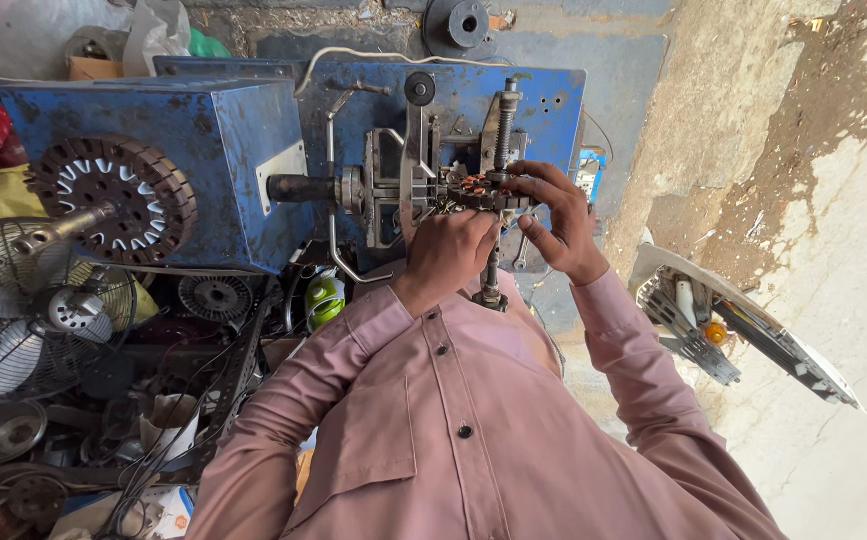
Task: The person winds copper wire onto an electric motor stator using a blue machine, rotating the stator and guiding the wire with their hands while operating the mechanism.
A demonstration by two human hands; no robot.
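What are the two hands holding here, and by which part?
Both hands grip a small wound stator core mounted on the blue winding machine. The left hand holds its lower edge; the right hand pinches its right end with the fingertips.

Blue winding machine (213,130); pink shirt (453,420); copper coils (473,183).

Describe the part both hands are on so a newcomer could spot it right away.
Start at the big blue machine filling the upper left and follow its dark horizontal shaft rightward. At the end, the left hand and right hand meet on a small toothed metal core with copper-coloured windings. Unlike the large round slotted core on the machine's left face, it is compact, copper-wound, and mounted beside a vertical threaded rod.
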